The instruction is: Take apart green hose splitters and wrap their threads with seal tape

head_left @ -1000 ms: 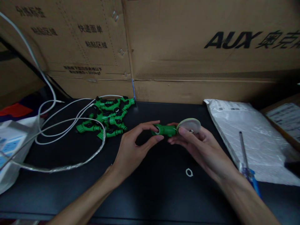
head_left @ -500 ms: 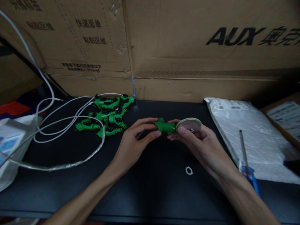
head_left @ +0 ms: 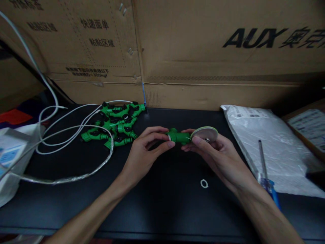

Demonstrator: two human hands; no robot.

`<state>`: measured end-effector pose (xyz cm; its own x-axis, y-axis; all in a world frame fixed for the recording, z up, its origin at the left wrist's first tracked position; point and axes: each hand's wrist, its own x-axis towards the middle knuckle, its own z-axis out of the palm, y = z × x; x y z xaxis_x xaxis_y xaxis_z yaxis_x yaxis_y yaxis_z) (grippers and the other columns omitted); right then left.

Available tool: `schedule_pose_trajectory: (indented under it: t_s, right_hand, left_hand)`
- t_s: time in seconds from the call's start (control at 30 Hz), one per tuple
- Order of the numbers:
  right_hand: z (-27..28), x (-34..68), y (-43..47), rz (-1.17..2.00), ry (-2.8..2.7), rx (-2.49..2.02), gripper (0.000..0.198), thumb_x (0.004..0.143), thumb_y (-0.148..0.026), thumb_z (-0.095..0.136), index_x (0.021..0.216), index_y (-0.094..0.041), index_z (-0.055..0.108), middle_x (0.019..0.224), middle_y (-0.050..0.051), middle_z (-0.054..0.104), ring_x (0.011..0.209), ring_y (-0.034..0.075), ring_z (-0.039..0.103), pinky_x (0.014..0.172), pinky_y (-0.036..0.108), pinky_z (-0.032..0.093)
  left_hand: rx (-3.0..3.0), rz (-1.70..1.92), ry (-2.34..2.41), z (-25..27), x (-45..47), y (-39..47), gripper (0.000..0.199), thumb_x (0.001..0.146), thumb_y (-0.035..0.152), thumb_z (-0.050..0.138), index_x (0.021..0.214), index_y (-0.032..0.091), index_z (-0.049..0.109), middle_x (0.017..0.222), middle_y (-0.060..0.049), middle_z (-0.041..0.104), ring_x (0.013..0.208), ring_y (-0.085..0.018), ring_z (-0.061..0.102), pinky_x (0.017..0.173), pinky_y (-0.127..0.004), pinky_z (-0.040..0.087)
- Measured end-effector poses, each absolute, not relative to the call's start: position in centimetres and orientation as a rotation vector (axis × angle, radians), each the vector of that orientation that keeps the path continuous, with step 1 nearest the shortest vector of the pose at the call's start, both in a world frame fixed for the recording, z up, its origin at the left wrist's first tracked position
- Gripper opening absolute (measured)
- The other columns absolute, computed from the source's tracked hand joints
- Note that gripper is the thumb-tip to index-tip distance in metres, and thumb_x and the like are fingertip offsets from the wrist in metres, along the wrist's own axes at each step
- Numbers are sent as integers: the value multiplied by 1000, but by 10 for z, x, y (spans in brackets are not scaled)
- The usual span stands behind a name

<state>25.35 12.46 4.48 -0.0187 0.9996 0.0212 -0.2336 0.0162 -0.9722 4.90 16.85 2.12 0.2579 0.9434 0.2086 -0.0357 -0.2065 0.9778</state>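
Between my two hands is a green plastic pipe fitting (head_left: pixel 180 137), lying roughly level above the black table. My left hand (head_left: pixel 149 145) pinches its left end between thumb and fingers; a pale rim shows there. A flat round disc (head_left: pixel 203 134) with a light grey face, green edge and small shiny centre is held under the thumb of my right hand (head_left: pixel 213 147). The fingertips of that hand reach behind the right end of the fitting. A thin pale line runs near where disc and fitting meet; I cannot tell what it is.
A small white ring (head_left: pixel 204 183) lies on the black table (head_left: pixel 162 206). Several green fittings with black levers (head_left: pixel 116 125) are piled at left, beside white cables (head_left: pixel 76 135). At right are a white padded mailer (head_left: pixel 274 149) and a blue-handled screwdriver (head_left: pixel 269 186). Cardboard boxes (head_left: pixel 182 51) stand behind.
The fitting has turned slightly, so a pale rim now shows at its left end. Both hands keep their hold in nearly the same place.
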Motion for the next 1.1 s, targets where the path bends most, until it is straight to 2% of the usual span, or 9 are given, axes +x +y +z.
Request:
schedule_pose_trajectory:
  t_s: [0.2,0.4,0.6,0.77,0.87,1.0,1.07,1.1]
  right_hand:
    - [45,256,125,1305,-1039,-1011,12,90,-29,79,98,-20,81,114,5,77,85,13,77,84,25,63]
    - [49,266,132,1192,-925,-1042,21,86,-31,83,102,-17,79,107,7,78,84,15,76,83,27,62]
    - [48,283,139,1132,-849,-997,26,83,-31,85,101,-15,77,102,8,78,83,15,75,83,29,62]
    - [50,287,140,1173,-809,-953,30,77,-34,88,98,-15,77,97,8,79,80,16,75,83,31,62]
    - [50,286,139,1215,-794,-922,31,76,-33,89,97,-15,76,98,8,79,80,15,75,83,30,62]
    - [48,288,138,1291,-766,-880,31,75,-33,90,95,-16,74,93,6,79,79,16,76,82,29,62]
    - [46,289,138,1348,-761,-875,32,75,-31,90,97,-15,73,91,6,79,79,17,77,83,29,63]
    - [46,290,138,1381,-761,-876,33,74,-30,91,97,-15,73,91,7,79,79,17,77,83,29,63]
  left_hand:
    - [1447,1182,901,25,49,168,9,81,25,83,82,20,76,115,-3,68,104,-17,72,102,-33,58]
    - [1706,1201,932,30,46,164,9,87,26,80,92,21,73,105,-1,73,102,-17,71,99,-33,55]
    - [2050,726,888,22,59,148,20,89,30,80,106,24,70,100,1,77,94,-18,74,90,-33,57]
    - [2348,476,720,12,81,135,18,94,24,74,112,25,73,111,-1,77,107,-20,72,101,-37,55]
    - [2420,542,644,13,88,130,20,96,21,71,116,23,71,124,-2,76,115,-20,71,105,-37,55]
    - [2462,942,716,28,84,129,15,97,23,71,111,23,67,112,-2,76,105,-18,72,96,-36,59]
    - [2490,1185,839,38,80,134,20,96,23,72,115,23,64,113,-5,73,108,-21,70,97,-40,58]
    - [2506,1242,904,43,78,139,29,94,23,74,121,23,61,120,-7,71,115,-23,68,101,-44,57]
